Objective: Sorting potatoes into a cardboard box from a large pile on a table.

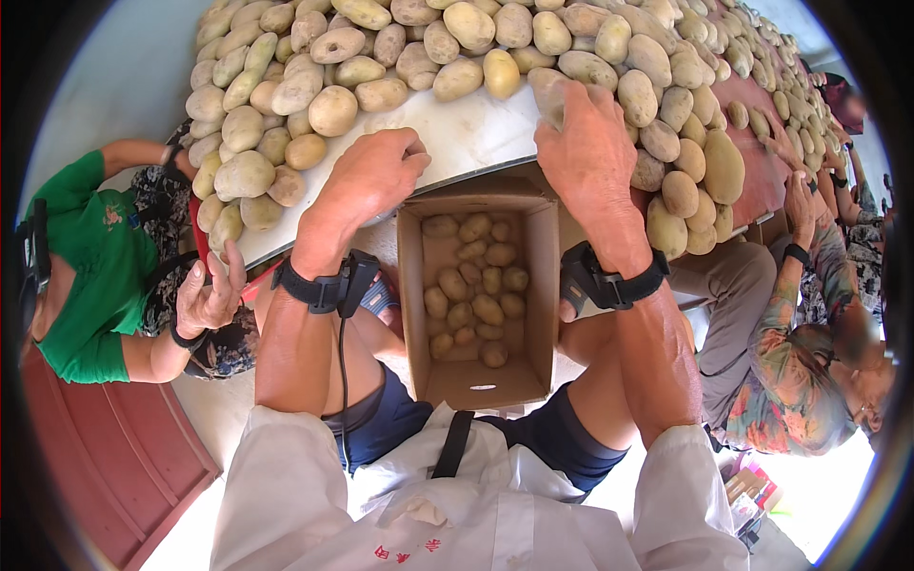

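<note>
A large heap of potatoes point(468, 25) covers the far part of the white tabletop point(457, 132). My right hand point(589, 143) has its fingers around a potato point(548, 93) at the heap's near edge; the potato is slightly blurred. Over the table's near edge, my left hand point(371, 175) is bent at the wrist with its fingers curled. Its palm is hidden, so whether anything lies in it does not show. Between my knees stands an open cardboard box point(477, 389), below the table edge, with several potatoes point(488, 310) spread on its bottom.
At the left sits a person in a green shirt point(100, 285), one hand point(211, 296) raised near the table corner. On the right, another person in a patterned shirt point(785, 400) reaches toward a reddish table surface point(757, 164). More potatoes point(682, 193) pile up close to my right forearm.
</note>
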